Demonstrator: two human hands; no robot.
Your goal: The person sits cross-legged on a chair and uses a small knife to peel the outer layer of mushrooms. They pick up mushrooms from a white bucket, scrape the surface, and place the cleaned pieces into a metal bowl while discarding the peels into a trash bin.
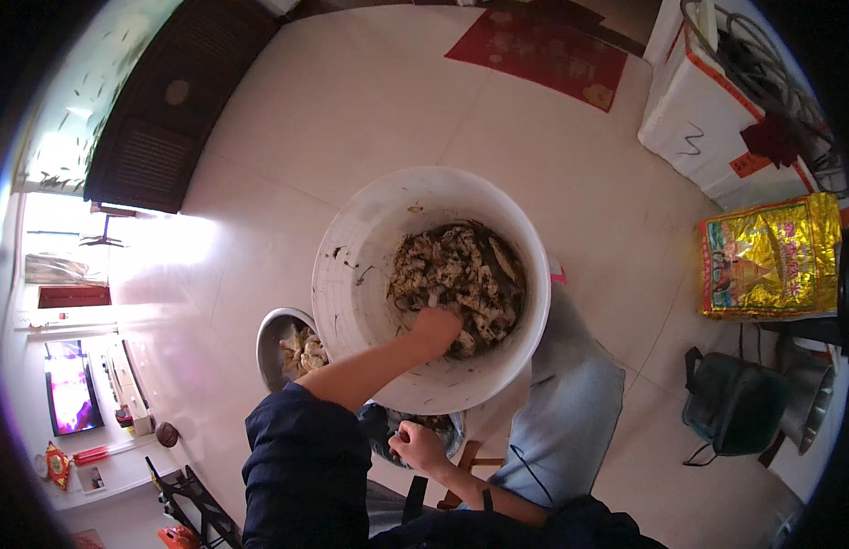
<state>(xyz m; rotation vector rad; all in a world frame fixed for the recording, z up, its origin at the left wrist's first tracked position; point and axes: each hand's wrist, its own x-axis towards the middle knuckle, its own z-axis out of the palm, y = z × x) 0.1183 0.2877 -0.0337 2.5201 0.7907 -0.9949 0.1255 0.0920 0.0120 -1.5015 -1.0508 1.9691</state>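
Observation:
A large white plastic bucket [355,226] stands before me, its inner wall flecked with dark dirt. On its bottom lies a heap of pale, dirt-covered pieces [465,267] that look like mushrooms. My left hand [438,333] reaches down into the heap, next to a small whitish piece [434,300]; its fingertips are too hidden to show a grip. Below the bucket's near rim, my right hand [421,446] is curled over a container [454,434] of dark scraps; whether it holds something is unclear. Cleaner pale pieces [304,351] sit in a metal bowl [268,350] at the bucket's left.
My jeans-clad leg [568,405] is right of the bucket, near a wooden stool part [469,463]. Further right are a foam box [699,117] with hoses [761,62], a golden sack [771,257] and a dark green bag [736,405]. A red mat [541,58] lies beyond.

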